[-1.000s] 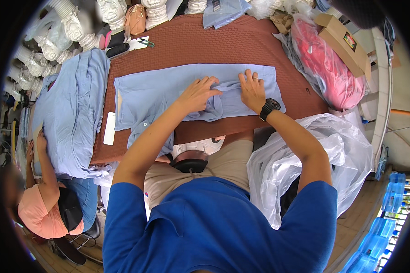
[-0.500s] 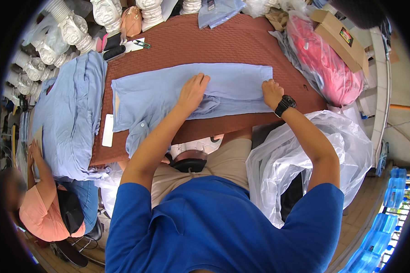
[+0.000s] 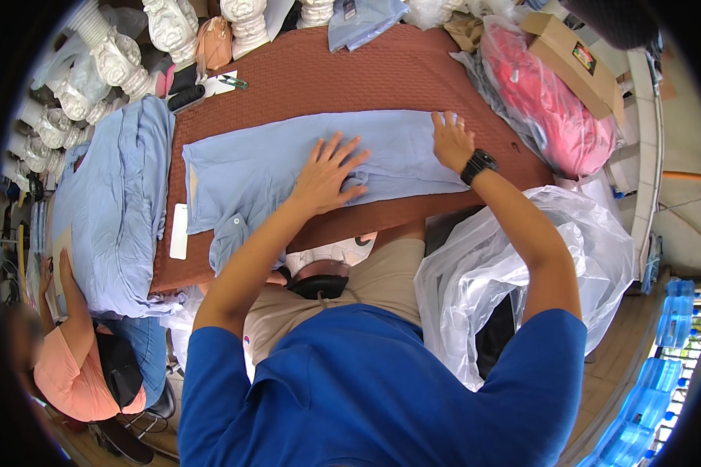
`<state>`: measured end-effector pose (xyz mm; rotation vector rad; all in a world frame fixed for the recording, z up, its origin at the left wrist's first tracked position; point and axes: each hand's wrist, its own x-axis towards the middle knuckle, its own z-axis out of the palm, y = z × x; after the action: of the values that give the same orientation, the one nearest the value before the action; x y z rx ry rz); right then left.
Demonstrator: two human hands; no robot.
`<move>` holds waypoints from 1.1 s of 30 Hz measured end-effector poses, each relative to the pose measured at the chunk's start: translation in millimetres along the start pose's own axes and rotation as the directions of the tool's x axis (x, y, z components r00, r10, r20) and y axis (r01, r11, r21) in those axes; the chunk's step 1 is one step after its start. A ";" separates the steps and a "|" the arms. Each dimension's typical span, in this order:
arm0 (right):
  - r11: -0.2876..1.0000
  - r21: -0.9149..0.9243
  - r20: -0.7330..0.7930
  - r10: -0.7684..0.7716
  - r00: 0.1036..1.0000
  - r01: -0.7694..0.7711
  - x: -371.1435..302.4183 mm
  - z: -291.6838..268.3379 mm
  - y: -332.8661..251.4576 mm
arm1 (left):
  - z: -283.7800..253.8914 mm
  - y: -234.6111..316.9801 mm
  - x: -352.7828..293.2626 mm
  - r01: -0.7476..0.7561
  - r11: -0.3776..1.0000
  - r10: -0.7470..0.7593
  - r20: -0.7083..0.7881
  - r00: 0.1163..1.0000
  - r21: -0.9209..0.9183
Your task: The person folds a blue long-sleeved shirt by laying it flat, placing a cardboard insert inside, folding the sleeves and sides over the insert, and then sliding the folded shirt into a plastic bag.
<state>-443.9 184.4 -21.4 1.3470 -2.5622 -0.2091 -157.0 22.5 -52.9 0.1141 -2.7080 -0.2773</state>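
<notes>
A light blue shirt [image 3: 241, 159] lies folded into a long strip across the brown-covered table [image 3: 304, 86]. Near its left end a buttoned cuff [image 3: 230, 233] hangs toward the table's front edge. My left hand [image 3: 325, 177] rests on the middle of the cloth, its fingers spread and holding nothing. At the shirt's right end lies my right hand [image 3: 452, 146], fingers stretched out over the far corner; its palm hides part of that edge. A black watch [image 3: 479, 165] is on my right wrist.
A heap of blue garments [image 3: 117, 202] lies left, where a co-worker [image 3: 78, 358] holds cardboard. A white card [image 3: 179, 232], black thread spool [image 3: 185, 98] and thread snips [image 3: 232, 81] lie on the table. Bagged red clothing [image 3: 545, 101] is far right; clear plastic [image 3: 514, 265] bulges below.
My left hand has opened from curled fingers and spread on the shirt. My right hand has moved up and left along the right end, its fingers now straightened.
</notes>
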 end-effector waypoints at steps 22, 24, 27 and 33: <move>0.927 0.373 -0.280 0.137 0.950 -0.024 24.3 55.7 -24.2 | -0.6 -40.8 5.5 0.180 0.984 -0.180 -0.019 0.983 -0.006; 0.888 0.428 -0.384 0.008 0.923 0.170 15.3 57.8 -39.2 | 4.5 -50.0 6.5 0.197 0.978 -0.195 -0.033 0.980 0.066; 0.922 0.359 -0.138 0.202 0.970 -0.141 13.9 59.7 -48.3 | 14.1 -42.3 1.7 0.224 0.957 -0.231 0.021 0.973 0.185; 0.882 0.413 0.035 0.232 0.972 -0.226 15.9 56.2 -52.2 | 12.4 -45.6 -5.6 0.248 0.953 -0.254 0.014 0.967 0.175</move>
<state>-426.8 142.7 -85.4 1.1363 -2.8272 0.4118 -155.3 -19.1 -75.8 0.5115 -2.7486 -0.1181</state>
